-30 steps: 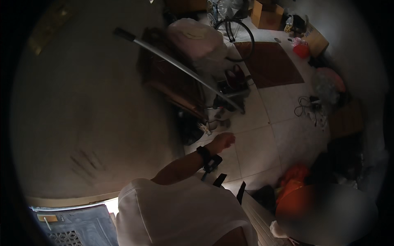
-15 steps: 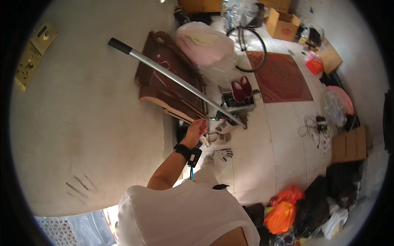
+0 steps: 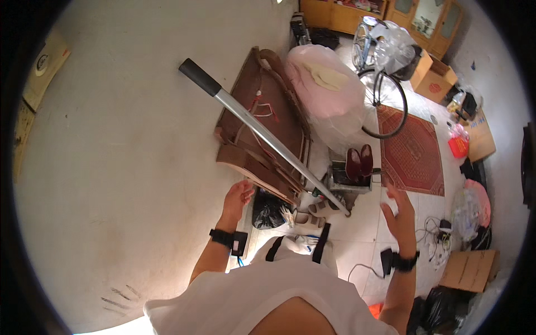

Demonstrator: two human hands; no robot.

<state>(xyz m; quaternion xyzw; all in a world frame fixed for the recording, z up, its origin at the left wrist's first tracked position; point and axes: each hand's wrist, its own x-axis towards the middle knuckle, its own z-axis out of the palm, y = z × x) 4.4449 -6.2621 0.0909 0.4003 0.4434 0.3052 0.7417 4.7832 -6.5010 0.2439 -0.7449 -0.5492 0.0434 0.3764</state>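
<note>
I have the left hand (image 3: 238,198) just below the lower left end of a brown folded wooden frame (image 3: 279,125), which leans against the wall (image 3: 128,167). Its fingers are loosely curled and apart, and I see nothing between them. The frame's curved lower rail (image 3: 257,171) lies directly beyond the fingertips; from this single view I cannot tell whether they touch it. The bulk of the frame rises ahead and to the right of that hand.

A silver pole (image 3: 265,137) crosses in front of the frame at a slant, its black grip (image 3: 200,77) up beside the wall and its far end down by the slippers (image 3: 321,209). Neither hand is on it.

My right hand (image 3: 400,216) hangs over the tiled floor (image 3: 357,237), fingers spread and holding nothing, well apart from the frame. Nearest it, on its left and slightly ahead, I have a metal box (image 3: 357,187) with dark red shoes (image 3: 353,164) on top; the patterned red mat (image 3: 413,151) lies beyond the fingertips.

Right of the left hand, below the rail, sits a black plastic bag (image 3: 269,213). A pink bundle (image 3: 326,103) in clear plastic stands just right of the frame.
</note>
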